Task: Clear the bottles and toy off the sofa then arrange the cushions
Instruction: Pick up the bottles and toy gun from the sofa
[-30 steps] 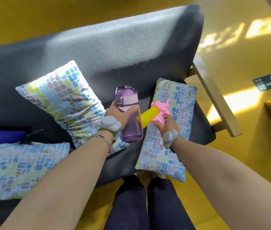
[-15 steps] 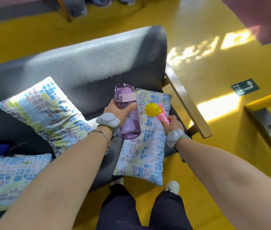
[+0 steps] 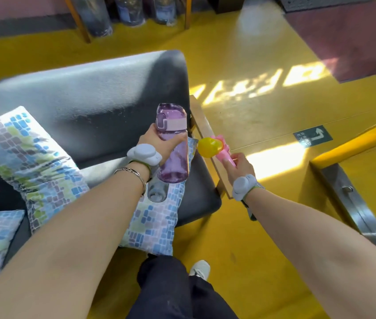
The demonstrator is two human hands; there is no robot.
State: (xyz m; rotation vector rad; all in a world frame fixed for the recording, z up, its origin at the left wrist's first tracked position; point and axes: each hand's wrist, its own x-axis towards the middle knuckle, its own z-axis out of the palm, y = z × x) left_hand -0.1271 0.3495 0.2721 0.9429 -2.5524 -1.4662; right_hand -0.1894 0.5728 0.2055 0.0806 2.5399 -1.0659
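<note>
Two hands full | left hand (image 3: 159, 143) grips purple bottle (image 3: 173, 143) | right hand (image 3: 237, 165) grips toy (image 3: 214, 147) beyond sofa (image 3: 90, 93) edge

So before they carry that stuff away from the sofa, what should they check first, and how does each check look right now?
1. Left hand has a firm grip on the purple bottle: ok, fingers wrap its upper body.
2. Bottle lid closed: ok, the cap looks shut.
3. Right hand holds the pink and yellow toy: ok, gripped by the pink handle.
4. Both items lifted off the sofa: ok.
5. Nothing else left on the seat: not ok, a clear bottle lies on the cushion below the left wrist.
6. Spot to put things down: cannot tell, none is in view.
</note>
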